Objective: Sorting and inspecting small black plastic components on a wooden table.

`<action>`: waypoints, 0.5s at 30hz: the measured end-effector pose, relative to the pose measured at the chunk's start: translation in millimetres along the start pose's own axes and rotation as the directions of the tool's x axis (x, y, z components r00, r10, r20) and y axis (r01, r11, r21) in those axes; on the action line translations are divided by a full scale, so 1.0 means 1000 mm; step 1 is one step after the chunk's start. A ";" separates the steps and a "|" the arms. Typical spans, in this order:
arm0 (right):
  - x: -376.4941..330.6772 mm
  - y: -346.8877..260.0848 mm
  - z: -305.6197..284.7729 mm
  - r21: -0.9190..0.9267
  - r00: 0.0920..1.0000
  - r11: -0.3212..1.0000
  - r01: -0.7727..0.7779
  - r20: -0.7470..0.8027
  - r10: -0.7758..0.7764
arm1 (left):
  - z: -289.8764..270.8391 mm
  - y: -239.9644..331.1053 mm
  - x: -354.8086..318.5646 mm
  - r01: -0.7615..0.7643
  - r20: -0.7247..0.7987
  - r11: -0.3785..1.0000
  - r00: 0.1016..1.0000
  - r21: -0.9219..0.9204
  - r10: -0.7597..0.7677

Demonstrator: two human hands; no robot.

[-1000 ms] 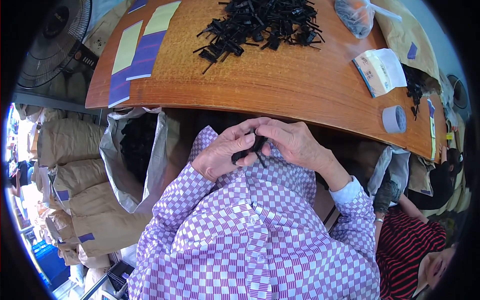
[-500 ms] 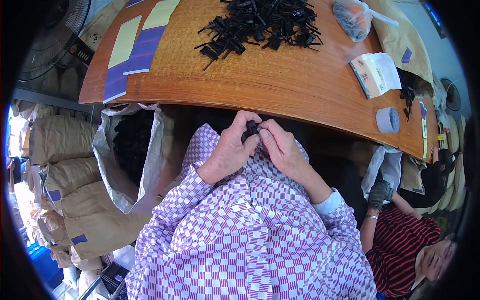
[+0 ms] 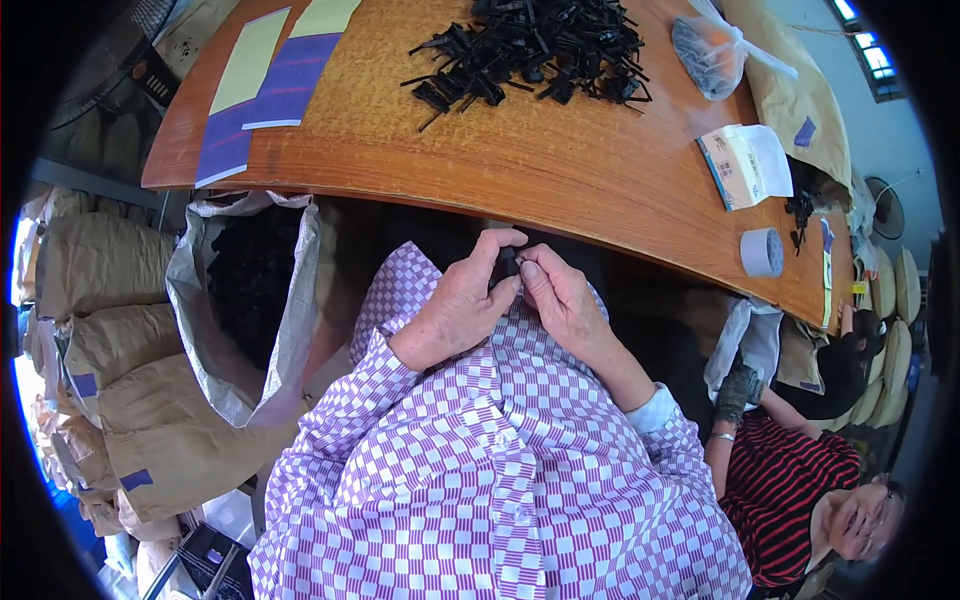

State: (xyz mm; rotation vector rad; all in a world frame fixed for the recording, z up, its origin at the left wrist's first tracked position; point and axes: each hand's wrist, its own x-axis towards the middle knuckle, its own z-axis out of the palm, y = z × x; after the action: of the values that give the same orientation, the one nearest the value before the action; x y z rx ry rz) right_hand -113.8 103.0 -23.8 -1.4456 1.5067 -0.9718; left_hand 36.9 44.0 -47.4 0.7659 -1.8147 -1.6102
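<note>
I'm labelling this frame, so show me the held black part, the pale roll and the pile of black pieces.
Held black part (image 3: 509,263): head view, its small exposed bit.
Pale roll (image 3: 757,253): head view, its outer side.
Pile of black pieces (image 3: 545,52): head view, near its middle.

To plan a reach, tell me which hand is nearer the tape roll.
Right. The right hand is left of the tape roll, in front of the wooden table; the left hand is farther left.
</note>
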 end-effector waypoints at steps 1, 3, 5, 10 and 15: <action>0.000 0.000 0.001 0.009 1.000 1.000 0.013 -0.007 -0.013 | -0.001 0.001 0.000 0.017 0.013 1.000 1.000 -0.013 -0.017; -0.002 -0.003 0.001 -0.001 1.000 1.000 0.007 0.007 -0.007 | -0.003 0.001 0.000 0.033 0.025 0.999 0.999 -0.027 -0.032; -0.003 -0.004 0.001 -0.007 1.000 1.000 0.002 0.018 -0.002 | -0.004 0.001 0.000 0.071 0.039 0.995 0.997 -0.073 -0.069; -0.003 0.000 0.002 -0.042 0.999 0.999 0.034 0.034 -0.032 | -0.003 -0.001 -0.002 0.101 0.033 0.993 0.995 -0.058 -0.099; 0.000 0.006 0.000 -0.087 0.998 0.994 0.060 0.028 -0.058 | 0.001 0.005 0.002 0.099 0.004 0.993 0.995 0.071 -0.100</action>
State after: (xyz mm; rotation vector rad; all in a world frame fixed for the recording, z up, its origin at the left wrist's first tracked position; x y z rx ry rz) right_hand -115.5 103.7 -29.1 -1.5669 1.5129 -0.9288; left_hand 34.7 43.4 -42.6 0.8959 -1.8740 -1.6207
